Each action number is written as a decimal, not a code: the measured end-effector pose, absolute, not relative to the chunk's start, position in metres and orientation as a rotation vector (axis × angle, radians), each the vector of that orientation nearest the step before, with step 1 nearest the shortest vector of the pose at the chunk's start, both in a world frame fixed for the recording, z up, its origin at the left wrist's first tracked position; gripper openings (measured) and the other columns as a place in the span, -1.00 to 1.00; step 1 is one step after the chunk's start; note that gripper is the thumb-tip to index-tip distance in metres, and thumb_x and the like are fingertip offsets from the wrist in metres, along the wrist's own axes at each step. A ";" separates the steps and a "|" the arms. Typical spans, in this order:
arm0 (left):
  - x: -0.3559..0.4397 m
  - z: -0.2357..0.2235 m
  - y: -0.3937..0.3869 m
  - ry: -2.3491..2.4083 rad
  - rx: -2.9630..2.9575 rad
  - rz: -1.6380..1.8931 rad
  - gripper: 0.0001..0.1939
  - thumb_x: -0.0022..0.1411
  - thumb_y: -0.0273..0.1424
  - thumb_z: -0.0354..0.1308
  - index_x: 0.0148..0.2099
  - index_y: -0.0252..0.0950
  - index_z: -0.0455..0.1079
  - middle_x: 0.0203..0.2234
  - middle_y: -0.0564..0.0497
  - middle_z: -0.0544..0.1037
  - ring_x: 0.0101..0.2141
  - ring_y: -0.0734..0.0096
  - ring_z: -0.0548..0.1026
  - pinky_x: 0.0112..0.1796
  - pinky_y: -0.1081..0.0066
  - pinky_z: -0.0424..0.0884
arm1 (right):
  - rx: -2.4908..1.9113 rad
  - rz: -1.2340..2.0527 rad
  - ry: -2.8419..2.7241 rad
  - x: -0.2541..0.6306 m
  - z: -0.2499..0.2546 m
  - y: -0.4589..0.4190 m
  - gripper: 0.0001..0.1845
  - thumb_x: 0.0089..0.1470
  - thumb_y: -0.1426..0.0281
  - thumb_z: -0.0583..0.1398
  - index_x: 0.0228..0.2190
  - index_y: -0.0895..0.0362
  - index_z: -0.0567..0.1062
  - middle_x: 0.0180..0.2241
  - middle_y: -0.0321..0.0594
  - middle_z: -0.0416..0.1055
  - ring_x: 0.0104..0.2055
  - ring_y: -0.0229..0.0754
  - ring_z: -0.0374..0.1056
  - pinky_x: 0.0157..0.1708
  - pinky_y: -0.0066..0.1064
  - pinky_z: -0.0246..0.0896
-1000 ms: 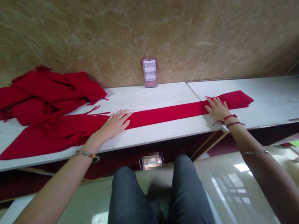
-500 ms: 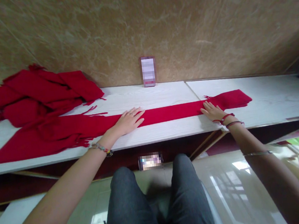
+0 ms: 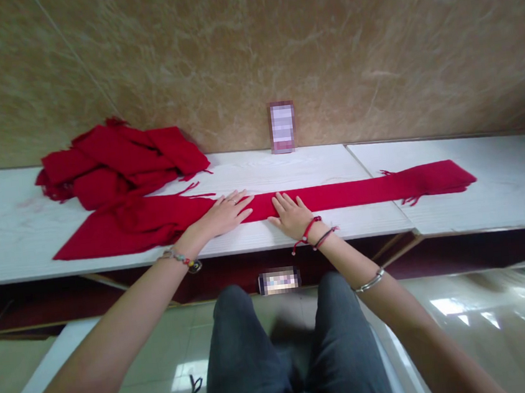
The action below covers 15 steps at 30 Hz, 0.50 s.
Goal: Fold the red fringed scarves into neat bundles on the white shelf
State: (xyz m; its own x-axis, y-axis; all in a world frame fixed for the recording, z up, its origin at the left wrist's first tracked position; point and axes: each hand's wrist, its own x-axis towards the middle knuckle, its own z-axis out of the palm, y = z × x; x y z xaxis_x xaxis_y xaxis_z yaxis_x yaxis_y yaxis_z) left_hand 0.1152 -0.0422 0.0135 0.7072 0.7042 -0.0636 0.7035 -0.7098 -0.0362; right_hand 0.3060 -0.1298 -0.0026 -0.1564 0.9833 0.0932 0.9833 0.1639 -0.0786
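Observation:
A red fringed scarf (image 3: 347, 194) lies in a long, flat folded strip along the white bench top. Its left part spreads wider and rumpled, and its right end is folded over with fringe showing. My left hand (image 3: 227, 214) rests palm down on the strip, fingers apart. Close to it on the right, my right hand (image 3: 292, 214) also lies flat on the scarf with its fingers spread. Behind the scarf's left part sits a loose heap of red fringed cloth (image 3: 122, 158).
A phone (image 3: 282, 127) with a blurred screen leans upright against the brown marbled wall (image 3: 228, 50). Another blurred device (image 3: 279, 280) is below the edge of the white bench top (image 3: 515, 189). My knees are under that front edge.
My right hand has slid left along the scarf, from near its right end to beside my left hand. My left hand stays on the strip. The camera view has shifted slightly left.

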 end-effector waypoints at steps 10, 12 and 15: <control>0.033 0.020 -0.036 -1.272 -2.595 0.027 -0.53 0.35 -0.30 -0.17 0.24 -0.28 0.19 0.25 -0.14 0.12 0.25 0.13 0.02 0.17 0.06 -0.09 | -1.730 0.139 -2.436 0.221 0.003 -0.115 -0.35 0.24 0.15 -0.12 0.22 0.29 0.07 0.29 -0.05 -0.11 0.32 -0.02 -0.19 0.24 -0.01 -0.23; 0.025 0.022 -0.036 -1.334 -2.577 0.035 -0.54 0.35 -0.29 -0.20 0.23 -0.24 0.20 0.26 -0.10 0.08 0.25 0.11 0.01 0.16 0.02 -0.05 | -1.674 0.132 -2.466 0.216 0.006 -0.113 -0.35 0.24 0.15 -0.12 0.23 0.27 0.07 0.29 -0.07 -0.11 0.32 -0.03 -0.19 0.24 -0.01 -0.23; 0.013 0.029 -0.033 -1.487 -2.558 -0.027 -0.52 0.37 -0.25 -0.26 0.26 -0.19 0.15 0.28 -0.04 0.06 0.24 0.09 0.04 0.14 0.00 0.03 | -1.659 0.043 -2.423 0.216 0.009 -0.111 -0.35 0.25 0.17 -0.11 0.24 0.27 0.03 0.30 -0.07 -0.13 0.33 -0.03 -0.22 0.24 0.00 -0.27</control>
